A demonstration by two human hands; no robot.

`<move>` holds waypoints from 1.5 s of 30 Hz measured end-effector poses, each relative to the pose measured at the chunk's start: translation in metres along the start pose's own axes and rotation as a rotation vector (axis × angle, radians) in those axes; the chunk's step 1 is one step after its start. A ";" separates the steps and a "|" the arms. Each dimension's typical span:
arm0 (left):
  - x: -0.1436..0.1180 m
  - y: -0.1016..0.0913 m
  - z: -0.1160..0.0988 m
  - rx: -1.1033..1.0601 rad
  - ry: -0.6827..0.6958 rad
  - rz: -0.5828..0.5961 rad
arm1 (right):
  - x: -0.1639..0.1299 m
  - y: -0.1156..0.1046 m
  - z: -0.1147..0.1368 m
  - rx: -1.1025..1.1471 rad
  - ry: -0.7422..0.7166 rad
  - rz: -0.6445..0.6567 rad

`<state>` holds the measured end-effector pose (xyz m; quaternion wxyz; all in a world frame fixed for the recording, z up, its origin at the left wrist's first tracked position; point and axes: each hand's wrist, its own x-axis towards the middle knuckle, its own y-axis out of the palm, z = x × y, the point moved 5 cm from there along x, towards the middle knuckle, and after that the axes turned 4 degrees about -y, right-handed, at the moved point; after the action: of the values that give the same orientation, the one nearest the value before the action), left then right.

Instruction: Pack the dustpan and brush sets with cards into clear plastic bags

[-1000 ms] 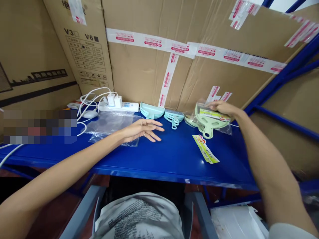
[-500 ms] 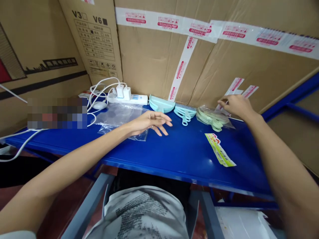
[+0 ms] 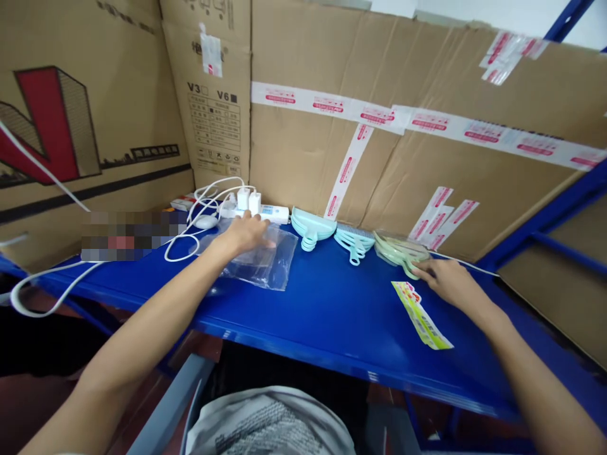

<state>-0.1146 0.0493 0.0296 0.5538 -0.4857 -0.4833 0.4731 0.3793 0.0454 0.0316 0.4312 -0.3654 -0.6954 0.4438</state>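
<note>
My left hand (image 3: 249,232) rests on flat clear plastic bags (image 3: 277,268), fingers spread and slightly bent over the film. At the right, my right hand (image 3: 448,279) has its thumb and fingers at the handle end of some pale green plastic pieces (image 3: 398,251) in a clear bag. They still lie on the table. Beside them are light blue plastic pieces (image 3: 353,243) with loop handles and a greyish edge. Further left stands a stack of light blue half-round pieces (image 3: 313,224) with short handles. A yellow-green printed label card (image 3: 421,316) lies in front of my right hand.
All of this is on a blue table (image 3: 327,309). Behind it stands a taped cardboard wall (image 3: 298,151). A white power strip (image 3: 275,213) with chargers and white cables (image 3: 177,256) sits at the back left. Blue metal bars (image 3: 535,218) run at the right.
My left hand has moved left and back, from over the bare table onto the clear bags. My right hand has come down from the cardboard onto the bagged green pieces. The view has tilted up.
</note>
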 end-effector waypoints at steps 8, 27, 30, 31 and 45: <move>0.018 0.025 0.051 0.018 -0.214 0.177 | 0.007 -0.045 0.028 -0.045 0.059 -0.057; 0.012 0.036 -0.014 -0.217 0.298 0.116 | 0.122 -0.035 0.258 0.188 -0.347 -0.037; 0.015 0.041 -0.010 -0.180 0.308 0.136 | 0.138 -0.041 0.252 0.232 -0.357 -0.040; 0.016 0.040 -0.008 -0.165 0.311 0.116 | 0.143 -0.046 0.249 0.263 -0.333 -0.057; 0.000 -0.031 0.003 -0.450 0.214 -0.625 | -0.062 -0.149 0.242 0.566 -0.374 -0.544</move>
<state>-0.1154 0.0466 0.0605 0.5981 -0.4708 -0.6390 0.1110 0.1595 -0.1329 0.0970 0.4821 0.0504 -0.6834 0.5460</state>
